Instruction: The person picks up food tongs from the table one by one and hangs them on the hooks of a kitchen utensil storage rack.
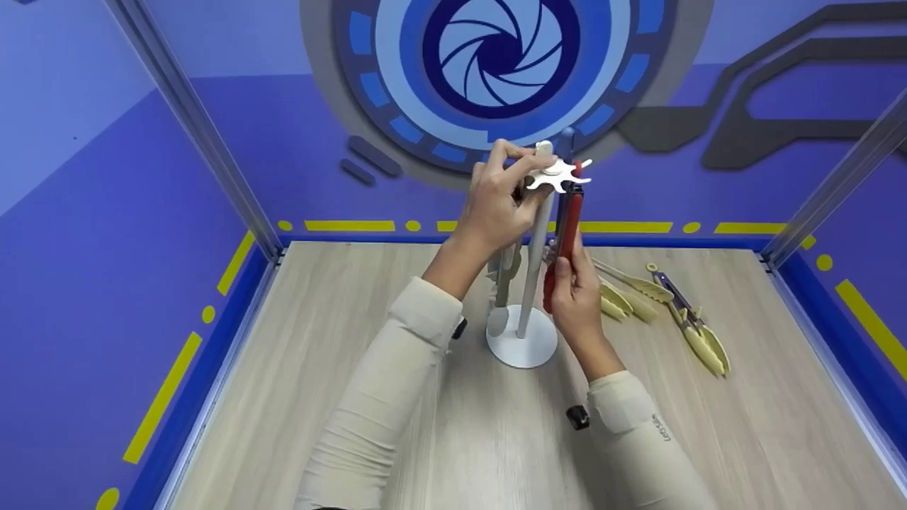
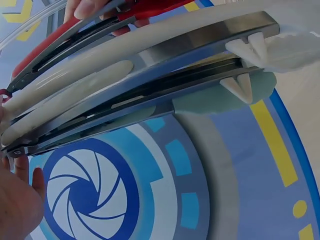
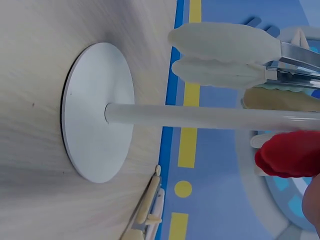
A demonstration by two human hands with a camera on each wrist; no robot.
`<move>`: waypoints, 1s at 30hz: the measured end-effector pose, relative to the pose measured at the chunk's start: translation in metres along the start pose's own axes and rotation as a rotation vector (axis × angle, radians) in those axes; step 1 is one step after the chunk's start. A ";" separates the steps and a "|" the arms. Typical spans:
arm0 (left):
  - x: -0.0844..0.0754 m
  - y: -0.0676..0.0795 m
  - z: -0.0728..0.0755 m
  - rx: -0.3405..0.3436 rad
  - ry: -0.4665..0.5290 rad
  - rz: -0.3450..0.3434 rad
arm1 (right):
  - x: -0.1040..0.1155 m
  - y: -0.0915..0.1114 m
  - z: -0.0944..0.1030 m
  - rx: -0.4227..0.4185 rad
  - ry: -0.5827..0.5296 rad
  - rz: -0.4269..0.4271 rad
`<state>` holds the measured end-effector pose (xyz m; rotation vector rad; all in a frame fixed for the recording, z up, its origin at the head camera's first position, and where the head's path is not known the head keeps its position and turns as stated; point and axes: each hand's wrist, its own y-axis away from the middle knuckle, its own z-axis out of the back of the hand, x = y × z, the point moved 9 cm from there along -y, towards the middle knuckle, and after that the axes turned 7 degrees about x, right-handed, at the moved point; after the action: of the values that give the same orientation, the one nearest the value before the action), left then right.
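A white stand with a round base (image 1: 522, 350) and a slim pole (image 3: 210, 117) rises from the table. My left hand (image 1: 496, 202) is at its top, fingers bent around the branched white hook piece (image 1: 560, 176). Red-handled tongs (image 1: 571, 223) stand nearly upright in my right hand (image 1: 577, 290), which grips them beside the pole. Their red scalloped tips (image 3: 290, 154) point down, and their top end is near the hooks. Metal tongs with pale green tips (image 2: 220, 100) hang on the pole's other side, close to white-handled tongs (image 2: 100, 62).
On the table to the right lie yellow-tipped tongs (image 1: 701, 340), with more pale yellow utensils (image 1: 618, 301) next to the stand. Metal frame posts (image 1: 191, 127) and patterned blue walls (image 1: 234, 142) enclose the table.
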<state>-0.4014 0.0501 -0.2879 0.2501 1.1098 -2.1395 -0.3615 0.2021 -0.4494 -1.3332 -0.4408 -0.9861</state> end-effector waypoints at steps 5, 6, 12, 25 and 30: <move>0.000 -0.002 -0.001 0.018 -0.055 0.035 | 0.001 0.001 0.007 0.025 0.076 0.004; -0.001 -0.003 -0.001 0.021 -0.076 0.040 | 0.000 0.001 0.009 0.023 0.095 -0.002; -0.010 -0.004 0.000 0.027 -0.263 0.014 | 0.000 0.004 0.022 0.014 0.120 -0.068; -0.010 -0.001 -0.003 0.049 -0.326 0.032 | -0.022 0.000 0.039 0.110 0.088 -0.204; -0.011 -0.001 -0.006 0.064 -0.334 0.054 | -0.022 -0.005 0.048 0.110 0.076 -0.247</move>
<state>-0.3947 0.0604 -0.2860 -0.0481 0.8340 -2.0759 -0.3656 0.2552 -0.4519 -1.1559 -0.6031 -1.1950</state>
